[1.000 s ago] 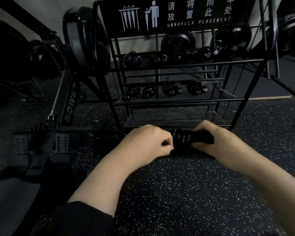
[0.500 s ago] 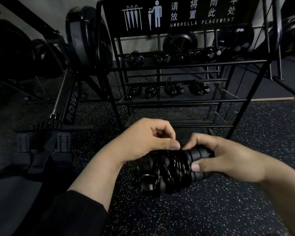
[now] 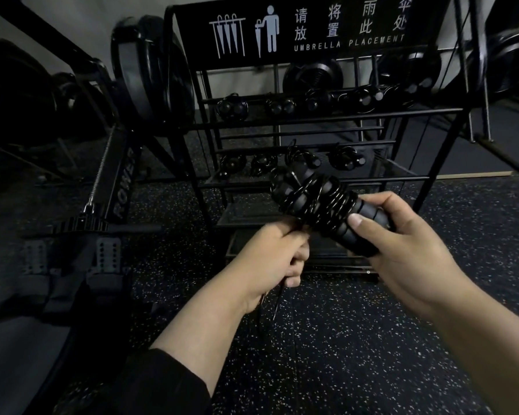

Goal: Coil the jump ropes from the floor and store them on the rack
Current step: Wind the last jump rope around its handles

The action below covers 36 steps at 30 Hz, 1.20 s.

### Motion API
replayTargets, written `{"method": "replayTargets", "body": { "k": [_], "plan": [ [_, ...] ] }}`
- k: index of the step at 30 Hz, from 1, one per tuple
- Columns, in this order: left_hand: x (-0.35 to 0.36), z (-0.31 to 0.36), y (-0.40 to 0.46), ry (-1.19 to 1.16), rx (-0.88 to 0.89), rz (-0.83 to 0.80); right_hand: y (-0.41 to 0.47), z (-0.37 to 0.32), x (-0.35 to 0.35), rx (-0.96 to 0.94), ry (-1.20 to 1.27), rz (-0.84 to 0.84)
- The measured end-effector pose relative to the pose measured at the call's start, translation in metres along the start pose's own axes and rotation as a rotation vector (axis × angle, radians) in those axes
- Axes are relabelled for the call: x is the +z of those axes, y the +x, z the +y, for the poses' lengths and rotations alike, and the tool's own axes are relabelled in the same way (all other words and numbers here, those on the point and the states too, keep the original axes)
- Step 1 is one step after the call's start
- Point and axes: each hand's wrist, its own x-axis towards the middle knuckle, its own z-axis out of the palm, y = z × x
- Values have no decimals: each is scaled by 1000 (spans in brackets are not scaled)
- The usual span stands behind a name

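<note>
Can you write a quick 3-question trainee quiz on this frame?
1. True or false: the right hand grips the jump rope handles.
2. What does the left hand hold? A) a weight plate B) the loose cord C) nothing
3. Fill in: the English on the rack's sign reads "UMBRELLA ____".

Key: 1 true; 2 B; 3 PLACEMENT.

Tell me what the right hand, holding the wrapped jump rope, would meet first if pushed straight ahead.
Probably the lower front bar of the black metal umbrella rack: the black coiled jump rope in the right hand points up-left toward it. Depth is unclear.
</note>
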Motion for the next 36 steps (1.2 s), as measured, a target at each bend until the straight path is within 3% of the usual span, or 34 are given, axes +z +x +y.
{"method": "replayTargets", "body": {
  "k": [5,8,11,15,19,23,25,28,31,33,36],
  "plan": [
    [-1,-2,-1,4,-98,-73,2,6,-2,-71,-196,164],
    [-3,-2,-1,-171,-144,-55,6,8,-11,-106,-514,260],
    [-1,0,-3,-318,-158,-1,4,14,-8,-134,-761,225],
    [3,-4,-1,-318,-168,105,3,22,-1,-166,-1004,58],
    [-1,-6,4,-203,-127,253,-8,31,9,-135,-993,-106],
    [4,-8,0,54,-100,214,-10,32,12,-127,-809,65],
    [8,-9,-2,176,-125,197,-8,27,9,-61,-726,58],
    [8,-3,-5,62,-135,153,-6,20,8,-43,-841,-27],
    [13,2,-8,-117,-124,75,-2,20,5,-65,-863,9],
    [17,-3,-6,-57,-75,107,0,24,4,-72,-874,24],
    [20,-7,-6,218,5,165,2,26,7,-62,-874,31]
  ]
}}
